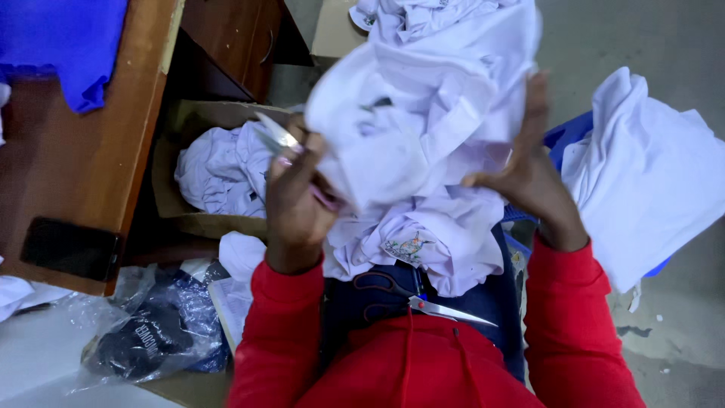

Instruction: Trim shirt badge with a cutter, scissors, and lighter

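Person wears a bright red long-sleeved top, sleeves ending at both wrists with plain cuffs; thin red drawstrings hang down the chest. Dark navy garment covers the lap. Left hand (296, 198) and right hand (529, 170) bare, no gloves.

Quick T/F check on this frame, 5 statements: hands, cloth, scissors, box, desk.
1. Both hands hold up a white garment. True: the left hand and the right hand grip it.
2. The left hand also holds a small metal cutting tool. True.
3. The scissors are on the desk. False: they lie on the lap, below the cloth.
4. The cardboard box holds blue cloth. False: it holds pale white cloth.
5. The sleeves are green. False: they are red.
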